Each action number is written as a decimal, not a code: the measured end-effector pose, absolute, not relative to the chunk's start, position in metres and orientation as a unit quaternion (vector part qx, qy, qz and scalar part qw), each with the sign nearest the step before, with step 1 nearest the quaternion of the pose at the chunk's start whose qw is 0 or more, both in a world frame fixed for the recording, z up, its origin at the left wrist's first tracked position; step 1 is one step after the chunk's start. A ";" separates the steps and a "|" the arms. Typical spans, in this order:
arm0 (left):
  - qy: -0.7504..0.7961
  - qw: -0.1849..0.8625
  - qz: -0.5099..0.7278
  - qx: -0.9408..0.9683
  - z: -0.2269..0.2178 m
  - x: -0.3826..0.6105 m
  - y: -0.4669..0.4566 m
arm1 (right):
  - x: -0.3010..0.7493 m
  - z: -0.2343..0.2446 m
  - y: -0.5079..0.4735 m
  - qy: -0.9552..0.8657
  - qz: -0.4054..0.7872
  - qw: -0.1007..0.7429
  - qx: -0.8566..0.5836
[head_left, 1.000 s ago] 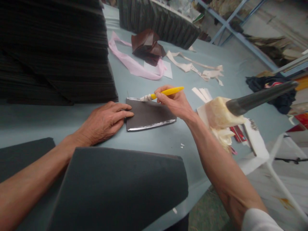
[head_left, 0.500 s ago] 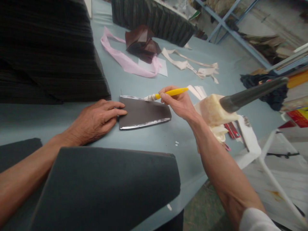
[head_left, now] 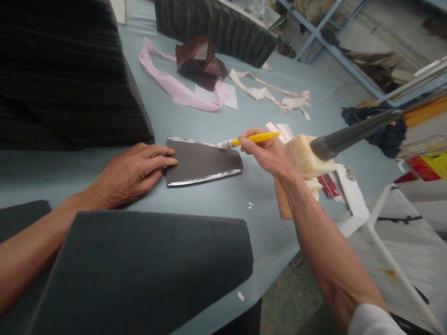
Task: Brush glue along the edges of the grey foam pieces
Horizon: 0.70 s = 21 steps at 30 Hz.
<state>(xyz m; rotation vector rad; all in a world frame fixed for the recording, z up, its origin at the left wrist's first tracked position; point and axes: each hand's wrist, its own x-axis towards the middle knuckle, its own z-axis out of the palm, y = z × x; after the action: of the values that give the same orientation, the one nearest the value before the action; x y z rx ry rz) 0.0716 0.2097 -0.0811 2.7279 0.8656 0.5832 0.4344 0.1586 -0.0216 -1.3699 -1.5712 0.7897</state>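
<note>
A dark grey-brown tapered panel (head_left: 204, 163) lies flat on the table, with white, wet-looking glue along its far and near long edges. My left hand (head_left: 134, 172) rests at the panel's left end, fingers stretched out and fingertips on its surface. In my right hand (head_left: 263, 151) is a brush (head_left: 258, 137) with a yellow handle, pinched between thumb and fingers. Its white-coated bristles touch the panel's far edge, right of the middle. Just right of that hand stands a cream-coloured block-shaped container (head_left: 303, 156) with a thick dark handle slanting up from it.
A tall stack of dark sheets (head_left: 70, 79) stands at the left. Larger dark panels (head_left: 150, 265) lie in front. Behind are a pink strip (head_left: 167, 86), crumpled brown material (head_left: 200, 63), pale fabric strips (head_left: 265, 90) and a row of dark pieces (head_left: 216, 30).
The brush in my right hand has moved rightward along the panel's far edge. My left hand stays on the panel's left end. The whole view has shifted slightly.
</note>
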 end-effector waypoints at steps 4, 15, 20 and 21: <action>0.293 0.101 0.190 0.932 -0.080 0.072 0.209 | 0.440 -0.018 0.150 -0.622 0.310 0.438 -0.571; 0.294 0.098 0.185 0.933 -0.082 0.071 0.211 | 0.457 -0.015 0.131 -0.607 0.265 0.426 -0.616; 0.291 0.089 0.191 0.933 -0.081 0.071 0.211 | 0.464 -0.017 0.125 -0.597 0.259 0.430 -0.626; 0.291 0.091 0.191 0.933 -0.081 0.071 0.211 | 0.465 -0.017 0.124 -0.598 0.257 0.432 -0.624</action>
<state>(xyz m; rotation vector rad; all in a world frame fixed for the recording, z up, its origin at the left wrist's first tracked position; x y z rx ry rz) 0.0714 0.2106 -0.0810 2.7723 0.8653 0.5667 0.4646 0.1240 -0.0172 -1.5559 -1.4916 0.6401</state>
